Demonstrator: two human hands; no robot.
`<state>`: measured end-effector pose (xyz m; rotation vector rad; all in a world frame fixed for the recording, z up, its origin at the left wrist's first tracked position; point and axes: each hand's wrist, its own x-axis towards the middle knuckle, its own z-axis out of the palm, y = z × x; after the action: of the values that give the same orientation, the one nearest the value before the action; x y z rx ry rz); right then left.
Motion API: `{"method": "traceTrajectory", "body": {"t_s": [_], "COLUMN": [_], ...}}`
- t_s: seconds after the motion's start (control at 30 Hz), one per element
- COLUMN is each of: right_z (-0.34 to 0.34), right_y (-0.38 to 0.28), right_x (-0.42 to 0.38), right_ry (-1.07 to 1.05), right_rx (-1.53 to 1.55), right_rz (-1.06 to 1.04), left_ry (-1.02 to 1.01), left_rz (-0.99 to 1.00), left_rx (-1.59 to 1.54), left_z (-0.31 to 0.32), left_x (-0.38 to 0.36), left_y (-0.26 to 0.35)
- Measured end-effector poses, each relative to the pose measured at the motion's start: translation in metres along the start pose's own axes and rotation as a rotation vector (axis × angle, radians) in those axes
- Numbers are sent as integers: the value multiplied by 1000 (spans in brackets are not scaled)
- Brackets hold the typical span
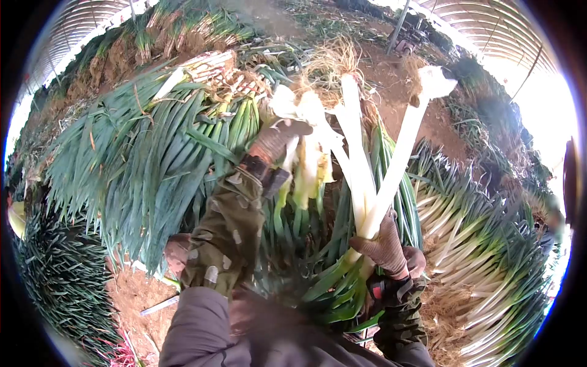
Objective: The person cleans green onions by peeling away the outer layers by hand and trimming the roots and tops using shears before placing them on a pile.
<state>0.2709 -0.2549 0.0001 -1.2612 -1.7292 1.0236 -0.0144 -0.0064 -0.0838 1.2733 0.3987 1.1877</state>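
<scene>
My right hand [384, 246], in a brown knit glove, is closed round several long green onions at the base of their white stems. The stems [397, 153] fan upward, roots at the top, and the green leaves [339, 287] hang below the fist. My left hand [280, 139], gloved the same way, is closed beside the left-hand stems, at pale, torn outer leaves [313, 165] that dangle in loose strips. Its fingertips are partly hidden. Just left of it lies a big pile of untrimmed green onions [165, 147], leaves toward me and roots away.
Clean white-stemmed onions [477, 257] lie in a long row on the right. Dark green leaves [61, 275] are heaped at the lower left, near a pale strip [159, 304] on bare soil. More bundles [202, 27] stand at the back under an arched roof [489, 24].
</scene>
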Motion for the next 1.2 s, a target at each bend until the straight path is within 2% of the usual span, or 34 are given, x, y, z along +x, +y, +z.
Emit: {"method": "traceTrajectory", "body": {"t_s": [0.03, 0.1, 0.17, 0.27, 0.37, 0.43, 0.47, 0.53, 0.57, 0.6, 0.63, 0.73, 0.83, 0.9, 0.97, 1.0, 1.07, 1.13, 1.2], "right_z": [1, 3, 0, 0, -1, -9, -17, -38, -47, -51, -62, -65, -71, -77, -82, -90, -90, -83, -84], "right_y": [9, 4, 4, 9, 5, -13, -4, 44, 55, 40, 48, 40, 47, 55, 64, 73, 81, 82, 90], "right_x": [1, 1, 0, -6, -26, -44, -50, -47, -38, -25, -16, -1, -5, -10, -14, -15, -14, -11, -9], "right_ry": [-1, 19, -36, -54, -53, 2, 38, 113, 165, 242, 272, 346, 367, 377, 390, 392, 397, 420, 390], "right_rx": [34, -63, -14, 67, -34, -22, -13, 113, 150, 200, 66, 384, 463, 465, 435, 235, 237, 455, 418], "right_rz": [-1, -67, -1, 33, 126, 195, 166, 5, -34, 16, -28, 25, 41, 48, 76, 104, 108, 97, 133], "left_ry": [-40, 68, 247, 399, 629, 725, 751, 656, 557, 420, 274, -152, -544, -741, -835, -819, -683, -442, -148], "left_rz": [16, -229, 31, 108, 168, 179, 183, 220, 241, 252, 257, 241, 209, 212, 238, 261, 314, 322, 264], "left_rx": [14, 738, 775, 1028, 1337, 1624, 1768, 1866, 1850, 1798, 1743, 1638, 1526, 1476, 1460, 1481, 1580, 1672, 1716], "left_z": [-3, 56, 59, 30, -52, -92, -105, -97, -73, -42, -8, 92, 179, 219, 231, 228, 208, 181, 157], "left_x": [6, 6, 18, 37, 47, 28, 16, -5, -9, -10, -11, -25, -52, -64, -57, -39, 20, 97, 178], "left_y": [-12, 41, 34, 65, 157, 241, 280, 330, 336, 328, 312, 248, 181, 155, 151, 154, 164, 172, 182]}}
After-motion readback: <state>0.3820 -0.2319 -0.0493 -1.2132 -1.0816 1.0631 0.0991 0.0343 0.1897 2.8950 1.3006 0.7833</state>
